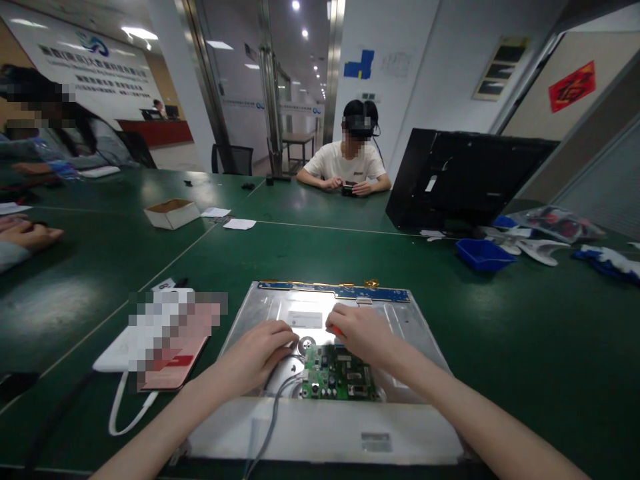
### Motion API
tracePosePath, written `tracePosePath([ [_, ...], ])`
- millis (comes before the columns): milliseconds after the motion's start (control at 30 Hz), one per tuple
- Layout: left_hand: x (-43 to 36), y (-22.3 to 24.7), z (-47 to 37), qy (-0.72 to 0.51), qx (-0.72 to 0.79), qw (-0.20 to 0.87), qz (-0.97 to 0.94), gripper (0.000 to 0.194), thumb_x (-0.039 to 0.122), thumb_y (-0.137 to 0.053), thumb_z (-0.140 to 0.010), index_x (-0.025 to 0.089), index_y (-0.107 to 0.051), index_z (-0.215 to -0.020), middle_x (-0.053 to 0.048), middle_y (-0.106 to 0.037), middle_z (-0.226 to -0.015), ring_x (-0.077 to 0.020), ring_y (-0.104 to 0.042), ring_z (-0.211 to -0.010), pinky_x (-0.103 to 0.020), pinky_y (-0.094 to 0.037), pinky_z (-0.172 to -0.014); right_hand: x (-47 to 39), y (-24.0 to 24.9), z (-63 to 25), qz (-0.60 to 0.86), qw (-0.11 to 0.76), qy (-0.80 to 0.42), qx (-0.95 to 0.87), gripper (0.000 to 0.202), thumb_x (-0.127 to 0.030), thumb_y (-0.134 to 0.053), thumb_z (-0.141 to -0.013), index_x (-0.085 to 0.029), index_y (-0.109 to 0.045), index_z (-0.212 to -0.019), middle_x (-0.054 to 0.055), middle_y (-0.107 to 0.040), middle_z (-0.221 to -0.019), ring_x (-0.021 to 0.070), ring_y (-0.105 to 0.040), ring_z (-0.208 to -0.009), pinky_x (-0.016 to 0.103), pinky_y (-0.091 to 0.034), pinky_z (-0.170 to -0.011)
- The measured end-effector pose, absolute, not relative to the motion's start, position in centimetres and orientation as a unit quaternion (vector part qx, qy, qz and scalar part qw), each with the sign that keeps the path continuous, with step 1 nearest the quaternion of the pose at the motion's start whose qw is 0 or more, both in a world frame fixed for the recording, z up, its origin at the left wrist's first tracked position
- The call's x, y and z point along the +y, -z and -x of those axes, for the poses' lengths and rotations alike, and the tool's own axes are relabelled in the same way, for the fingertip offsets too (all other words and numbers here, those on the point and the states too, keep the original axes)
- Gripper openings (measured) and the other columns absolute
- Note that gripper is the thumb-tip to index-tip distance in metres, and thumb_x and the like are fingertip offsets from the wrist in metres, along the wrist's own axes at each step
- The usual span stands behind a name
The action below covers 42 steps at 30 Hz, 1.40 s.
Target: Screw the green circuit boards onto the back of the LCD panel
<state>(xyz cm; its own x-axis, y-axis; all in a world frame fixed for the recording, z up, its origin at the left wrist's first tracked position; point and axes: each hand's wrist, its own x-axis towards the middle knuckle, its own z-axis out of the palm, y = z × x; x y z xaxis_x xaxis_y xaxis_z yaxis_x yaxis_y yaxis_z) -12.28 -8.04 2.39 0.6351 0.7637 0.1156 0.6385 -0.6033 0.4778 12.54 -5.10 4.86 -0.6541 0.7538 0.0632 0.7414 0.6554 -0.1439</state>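
A silver metal display panel (425, 360) lies flat on the green table, with a blue circuit strip (345, 292) along its far edge. Near its middle sits a green circuit board (337, 373), with dark cables (277, 407) running from its left side. My left hand (265, 350) rests just left of the board, fingers bent together by a round metal part (307, 345); what its fingertips hold, if anything, is hidden. Above the board's far edge my right hand (357, 330) is closed on a small orange-red object (337, 329), mostly covered by the fingers.
Left of the panel lie a white power bank (113, 350) with a cable and a pinkish phone (187, 360). Farther off are a white box (173, 215), a blue tray (484, 255) and a black monitor shell (460, 177). A person (345, 163) sits opposite; others are at left.
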Motion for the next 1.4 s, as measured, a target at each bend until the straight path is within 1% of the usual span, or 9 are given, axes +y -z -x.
tracePosePath([
  [200,-7.8,-1.9,12.1,-0.158,0.408,0.200,-0.876,0.021,0.013,-0.046,-0.093,0.020,-0.064,-0.100,-0.006,-0.060,-0.099,-0.0198,-0.057,-0.093,-0.032,-0.047,-0.081,-1.9,-3.8,-8.0,0.362,0.038,-0.052,-0.930,0.015,-0.022,-0.051,-0.091,-0.019,-0.065,-0.096,0.006,-0.068,-0.099,0.0175,-0.062,-0.082,0.027,-0.038,-0.064],
  [333,-7.6,-1.5,12.2,-0.162,0.416,0.218,-0.868,0.019,0.012,-0.046,-0.093,0.019,-0.063,-0.093,-0.004,-0.060,-0.097,-0.0181,-0.057,-0.090,-0.030,-0.047,-0.080,-1.3,-3.1,-7.6,0.357,0.030,-0.058,-0.932,0.017,-0.028,-0.052,-0.091,-0.019,-0.065,-0.097,0.006,-0.068,-0.097,0.0180,-0.062,-0.084,0.027,-0.038,-0.066],
  [467,-7.3,-1.3,12.3,-0.169,0.417,0.230,-0.863,0.019,0.011,-0.044,-0.092,0.019,-0.062,-0.092,-0.004,-0.059,-0.097,-0.0172,-0.057,-0.086,-0.029,-0.046,-0.076,-1.9,-4.0,-8.4,0.352,0.043,-0.056,-0.933,0.021,-0.032,-0.051,-0.093,-0.018,-0.065,-0.100,0.007,-0.068,-0.099,0.0175,-0.062,-0.084,0.027,-0.038,-0.065],
  [667,-6.3,-1.3,12.8,-0.207,0.422,0.211,-0.857,0.020,0.006,-0.042,-0.087,0.017,-0.058,-0.090,-0.004,-0.059,-0.090,-0.0170,-0.057,-0.080,-0.027,-0.043,-0.068,-5.4,-5.5,-7.9,0.267,0.044,-0.069,-0.960,0.011,-0.026,-0.057,-0.087,-0.022,-0.065,-0.092,0.000,-0.068,-0.097,0.0133,-0.061,-0.075,0.026,-0.034,-0.058],
  [867,-5.2,-2.9,12.3,-0.212,0.433,0.175,-0.858,0.018,0.004,-0.044,-0.083,0.017,-0.055,-0.086,-0.004,-0.060,-0.085,-0.0170,-0.055,-0.075,-0.027,-0.041,-0.064,-6.7,-5.0,-6.1,0.224,0.000,-0.045,-0.974,0.015,-0.017,-0.054,-0.084,-0.019,-0.067,-0.089,0.003,-0.071,-0.085,0.0151,-0.062,-0.064,0.026,-0.033,-0.050],
  [1033,-3.7,-3.1,11.4,-0.211,0.431,0.186,-0.857,0.014,0.006,-0.048,-0.083,0.017,-0.057,-0.086,-0.003,-0.063,-0.086,-0.0171,-0.057,-0.076,-0.027,-0.041,-0.067,-6.4,-5.0,-5.7,0.215,0.000,-0.051,-0.975,0.015,-0.014,-0.054,-0.082,-0.018,-0.067,-0.088,0.004,-0.071,-0.088,0.0148,-0.062,-0.066,0.026,-0.036,-0.052],
  [1233,-2.5,-2.1,10.4,-0.186,0.425,0.225,-0.857,0.014,0.006,-0.054,-0.073,0.016,-0.060,-0.082,-0.002,-0.063,-0.077,-0.0166,-0.056,-0.069,-0.026,-0.038,-0.061,-5.0,-5.5,-6.9,0.267,0.021,-0.043,-0.963,0.019,-0.012,-0.051,-0.084,-0.019,-0.065,-0.095,0.005,-0.069,-0.102,0.0163,-0.063,-0.077,0.026,-0.038,-0.058],
  [1333,-2.6,-2.1,10.3,-0.199,0.426,0.224,-0.854,0.011,0.007,-0.051,-0.077,0.015,-0.058,-0.077,-0.002,-0.062,-0.076,-0.0164,-0.055,-0.069,-0.026,-0.038,-0.062,-3.4,-5.3,-7.7,0.317,0.030,-0.037,-0.947,0.021,-0.013,-0.049,-0.086,-0.019,-0.065,-0.099,0.007,-0.069,-0.104,0.0185,-0.064,-0.082,0.027,-0.039,-0.062],
  [1400,-2.8,-2.2,10.5,-0.206,0.436,0.221,-0.848,0.009,0.009,-0.051,-0.079,0.015,-0.057,-0.078,-0.002,-0.062,-0.076,-0.0161,-0.054,-0.069,-0.026,-0.038,-0.061,-2.5,-4.9,-8.0,0.339,0.029,-0.038,-0.940,0.019,-0.016,-0.050,-0.086,-0.017,-0.066,-0.098,0.008,-0.069,-0.098,0.0197,-0.064,-0.081,0.028,-0.040,-0.063],
])
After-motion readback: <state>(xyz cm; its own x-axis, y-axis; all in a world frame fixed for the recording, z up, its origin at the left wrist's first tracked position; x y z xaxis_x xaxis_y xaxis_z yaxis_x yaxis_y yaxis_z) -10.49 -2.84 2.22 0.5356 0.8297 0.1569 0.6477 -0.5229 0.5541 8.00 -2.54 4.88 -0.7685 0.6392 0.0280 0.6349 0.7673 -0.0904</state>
